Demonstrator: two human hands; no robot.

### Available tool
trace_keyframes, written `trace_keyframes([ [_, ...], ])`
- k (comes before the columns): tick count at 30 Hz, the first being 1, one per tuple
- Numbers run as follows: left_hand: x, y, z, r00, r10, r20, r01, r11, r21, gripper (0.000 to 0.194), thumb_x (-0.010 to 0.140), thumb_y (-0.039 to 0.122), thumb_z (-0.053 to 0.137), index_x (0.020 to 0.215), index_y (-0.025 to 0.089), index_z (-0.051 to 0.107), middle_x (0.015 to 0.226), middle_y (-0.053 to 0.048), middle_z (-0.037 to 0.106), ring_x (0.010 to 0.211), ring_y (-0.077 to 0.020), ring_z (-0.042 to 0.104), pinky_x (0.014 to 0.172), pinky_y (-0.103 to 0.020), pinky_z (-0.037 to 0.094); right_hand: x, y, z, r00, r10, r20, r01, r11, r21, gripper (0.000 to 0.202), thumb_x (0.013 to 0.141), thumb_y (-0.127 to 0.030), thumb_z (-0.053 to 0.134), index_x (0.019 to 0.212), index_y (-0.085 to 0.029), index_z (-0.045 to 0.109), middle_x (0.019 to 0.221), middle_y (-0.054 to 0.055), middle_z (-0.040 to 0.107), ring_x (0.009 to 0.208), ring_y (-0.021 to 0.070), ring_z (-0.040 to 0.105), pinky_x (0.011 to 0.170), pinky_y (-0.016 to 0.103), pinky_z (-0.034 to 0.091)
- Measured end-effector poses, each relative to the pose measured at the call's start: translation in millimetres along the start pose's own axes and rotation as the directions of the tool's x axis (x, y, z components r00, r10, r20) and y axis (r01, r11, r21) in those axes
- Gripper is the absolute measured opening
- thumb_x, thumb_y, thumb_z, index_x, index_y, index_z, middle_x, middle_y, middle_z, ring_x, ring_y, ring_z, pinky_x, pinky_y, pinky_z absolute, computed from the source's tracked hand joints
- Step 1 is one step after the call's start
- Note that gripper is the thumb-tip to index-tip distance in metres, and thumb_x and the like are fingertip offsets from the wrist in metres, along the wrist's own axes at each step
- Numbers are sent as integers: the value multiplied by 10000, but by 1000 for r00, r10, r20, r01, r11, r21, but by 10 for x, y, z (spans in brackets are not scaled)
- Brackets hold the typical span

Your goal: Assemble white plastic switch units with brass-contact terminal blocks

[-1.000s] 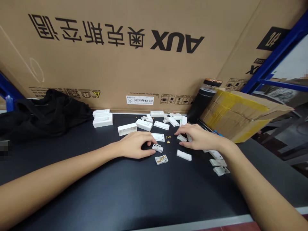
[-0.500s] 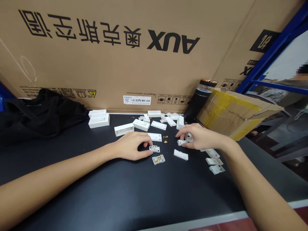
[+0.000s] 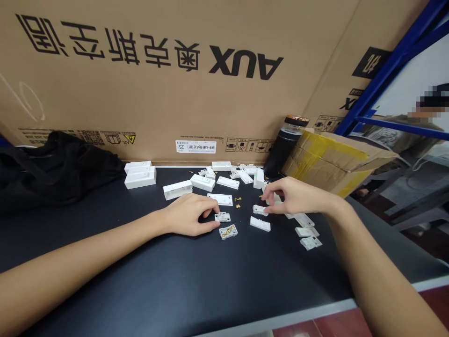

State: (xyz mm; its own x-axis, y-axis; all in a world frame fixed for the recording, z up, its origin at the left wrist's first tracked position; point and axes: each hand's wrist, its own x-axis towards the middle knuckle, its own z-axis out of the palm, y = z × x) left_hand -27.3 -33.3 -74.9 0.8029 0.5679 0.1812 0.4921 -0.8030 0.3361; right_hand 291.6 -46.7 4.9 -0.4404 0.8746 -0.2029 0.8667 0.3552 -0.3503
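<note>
My left hand (image 3: 192,215) rests on the dark table, thumb and fingers apart, its fingertips at the left edge of a small white piece (image 3: 222,217). Just below lies a white piece with brass parts in it (image 3: 228,231). My right hand (image 3: 294,196) is over the right group of white parts, thumb and fingers apart, the thumb tip at the end of a small white piece (image 3: 259,210). A white block (image 3: 260,223) lies below that. Between the hands are two small brass pieces (image 3: 238,206) and a flat white cover (image 3: 222,200).
Behind stand a large cardboard box (image 3: 157,103), a black bottle (image 3: 282,147) and a taped carton (image 3: 329,159). White housings (image 3: 141,179) and black cloth (image 3: 56,168) lie at the left. More white parts (image 3: 310,242) lie right. A person (image 3: 400,131) is beyond the blue frame.
The view has shifted slightly. My right hand has moved a little off the small white piece, which now shows more fully. My left hand stays beside its piece.
</note>
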Motion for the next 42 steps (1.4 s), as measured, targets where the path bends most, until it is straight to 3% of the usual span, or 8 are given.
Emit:
trace_keyframes([
  [3, 1, 10, 1, 1000, 0, -6, 0, 1000, 3, 210, 912, 417, 604, 936, 212, 646, 750, 33, 611, 658, -133, 573, 600, -276, 333, -70, 62, -67, 999, 44, 26, -45, 998, 54, 357, 769, -551, 743, 843, -202, 747, 575, -58, 486, 544, 120, 468, 558, 277, 381],
  [6, -1, 27, -2, 1000, 11, -8, -11, 1000, 18, 204, 913, 406, 595, 903, 206, 632, 744, 32, 616, 643, -128, 565, 588, -273, 323, -147, 109, -110, 988, 75, 131, -83, 995, 61, 407, 732, -588, 774, 844, -197, 767, 525, -81, 363, 502, 103, 391, 506, 264, 327],
  [16, 4, 98, -23, 1000, 24, 10, -24, 997, 77, 190, 923, 381, 561, 887, 202, 614, 710, 24, 614, 641, -150, 582, 569, -290, 313, -343, 107, -165, 916, 103, 388, -154, 983, 102, 456, 615, -545, 851, 831, -148, 785, 550, -6, 638, 528, 143, 579, 502, 249, 400],
  [20, 0, 99, -4, 1000, 12, 5, -12, 997, 71, 199, 926, 388, 554, 913, 201, 622, 717, 21, 617, 648, -156, 593, 586, -289, 330, -413, 61, -139, 905, 265, 334, -242, 964, -110, 354, 557, -481, 872, 713, -186, 754, 552, -5, 668, 507, 161, 596, 472, 259, 384],
  [28, 6, 99, 11, 1000, -7, -6, 8, 998, 56, 185, 909, 381, 575, 902, 202, 620, 714, 25, 622, 659, -156, 604, 599, -281, 343, -428, -36, -53, 939, 276, 206, -204, 928, -313, 256, 501, -320, 892, 693, -221, 756, 658, 2, 688, 616, 207, 639, 517, 288, 414],
  [31, 14, 107, -6, 1000, -16, -5, 16, 999, 49, 174, 892, 373, 592, 894, 202, 623, 711, 26, 628, 654, -154, 600, 584, -281, 333, -357, -94, 8, 925, 313, 214, -239, 919, -313, 305, 497, -420, 900, 640, -224, 716, 631, 5, 674, 585, 218, 626, 492, 305, 387],
  [35, 25, 111, -22, 1000, -18, -8, 18, 999, 38, 182, 882, 381, 603, 876, 200, 625, 707, 28, 631, 617, -141, 573, 563, -282, 315, -216, -215, 103, 965, 213, 150, -165, 946, -281, 405, 567, -580, 861, 684, -225, 704, 714, 41, 690, 681, 254, 642, 534, 320, 402],
  [42, 16, 95, 5, 1000, -2, -23, 3, 999, 45, 181, 893, 377, 604, 910, 199, 628, 701, 29, 626, 610, -138, 564, 566, -276, 318, -68, -359, 243, 991, -16, 135, 47, 973, -228, 233, 864, -429, 650, 954, -218, 693, 872, 71, 693, 701, 214, 631, 602, 313, 420],
])
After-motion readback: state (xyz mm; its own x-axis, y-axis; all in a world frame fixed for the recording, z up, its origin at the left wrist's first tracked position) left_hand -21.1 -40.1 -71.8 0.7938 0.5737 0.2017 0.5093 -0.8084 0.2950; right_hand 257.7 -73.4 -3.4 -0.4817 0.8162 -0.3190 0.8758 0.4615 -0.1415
